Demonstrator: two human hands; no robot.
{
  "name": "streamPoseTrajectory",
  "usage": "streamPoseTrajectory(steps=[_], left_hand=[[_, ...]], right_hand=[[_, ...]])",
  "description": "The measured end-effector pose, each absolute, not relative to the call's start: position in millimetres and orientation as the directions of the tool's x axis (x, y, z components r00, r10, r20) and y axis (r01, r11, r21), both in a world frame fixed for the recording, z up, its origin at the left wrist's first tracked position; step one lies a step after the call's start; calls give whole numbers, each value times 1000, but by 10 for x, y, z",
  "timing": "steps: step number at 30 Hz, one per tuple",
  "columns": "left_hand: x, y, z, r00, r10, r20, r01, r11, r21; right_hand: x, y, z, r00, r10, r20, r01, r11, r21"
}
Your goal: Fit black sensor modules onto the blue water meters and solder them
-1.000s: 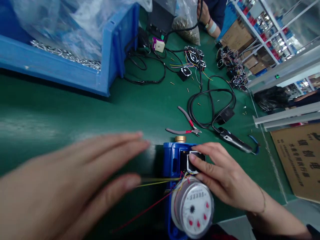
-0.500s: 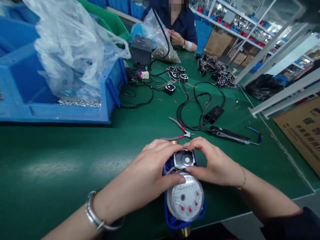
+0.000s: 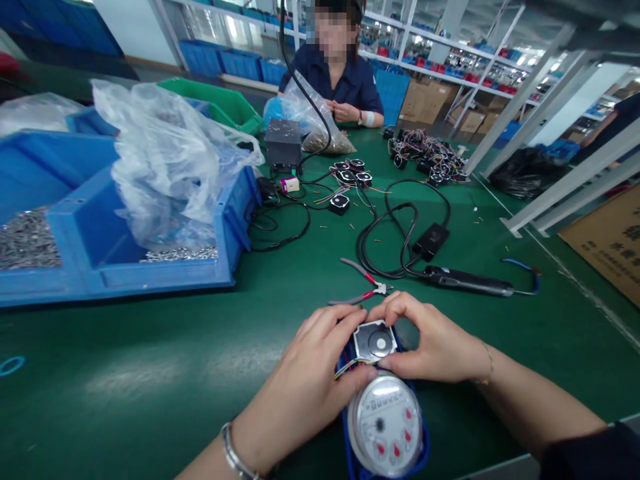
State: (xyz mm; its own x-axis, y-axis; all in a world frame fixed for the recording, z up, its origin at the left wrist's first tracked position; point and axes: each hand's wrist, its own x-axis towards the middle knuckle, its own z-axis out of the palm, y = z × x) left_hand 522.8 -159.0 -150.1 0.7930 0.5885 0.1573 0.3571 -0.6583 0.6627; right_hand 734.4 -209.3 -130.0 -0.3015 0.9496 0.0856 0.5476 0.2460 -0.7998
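Note:
A blue water meter (image 3: pixel 386 427) with a round white dial lies on the green table near the front edge. A small square module (image 3: pixel 375 342) with a round centre sits in the meter's blue housing above the dial, coloured wires trailing under it. My left hand (image 3: pixel 310 373) grips the housing from the left, thumb by the dial's rim. My right hand (image 3: pixel 433 343) closes around the module from the right, fingertips on its top edge and thumb below it.
Red-handled pliers (image 3: pixel 363 287) lie just behind the meter. A black corded tool (image 3: pixel 470 281) and cable loops lie to the right. A blue bin (image 3: pixel 125 267) with metal parts and plastic bags stands left. A person (image 3: pixel 340 80) sits across the table near module piles (image 3: pixel 430 157).
A second ago my left hand was spread out and off the meter; it has since come onto the housing. The camera has tilted upward, showing more of the far table.

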Motion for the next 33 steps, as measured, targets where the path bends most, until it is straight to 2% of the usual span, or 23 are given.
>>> streamPoseTrajectory(steps=[3,7,12,16,19,23,27,31,33], left_hand=[[5228,-1565,-1518,794,593,136,365,-642,674],[5261,-1577,-1522,789,584,188,338,-669,662],[5304,-1594,-1520,759,608,231,315,-654,688],[5263,-1512,-1516,759,633,153,296,-545,785],[5187,-1421,-1500,818,567,92,257,-505,824],[5113,-1359,-1461,868,496,14,297,-544,785],[5102,-1378,-1422,887,461,-8,317,-598,736],[5091,-1386,-1426,871,489,-44,344,-542,767],[5082,-1378,-1443,866,499,-21,304,-494,815]], right_hand=[[7387,-2053,-1330,-315,946,78,529,244,-813],[7443,-2027,-1368,-404,899,170,481,367,-796],[7435,-2049,-1398,-395,887,240,451,415,-791],[7450,-2063,-1408,-374,899,229,449,391,-803],[7490,-2064,-1413,-392,900,192,447,369,-815],[7508,-2061,-1420,-382,905,186,443,356,-823],[7496,-2044,-1391,-437,869,232,443,433,-785],[7517,-2034,-1343,-479,851,218,392,429,-814],[7516,-2037,-1333,-465,859,213,411,422,-808]])
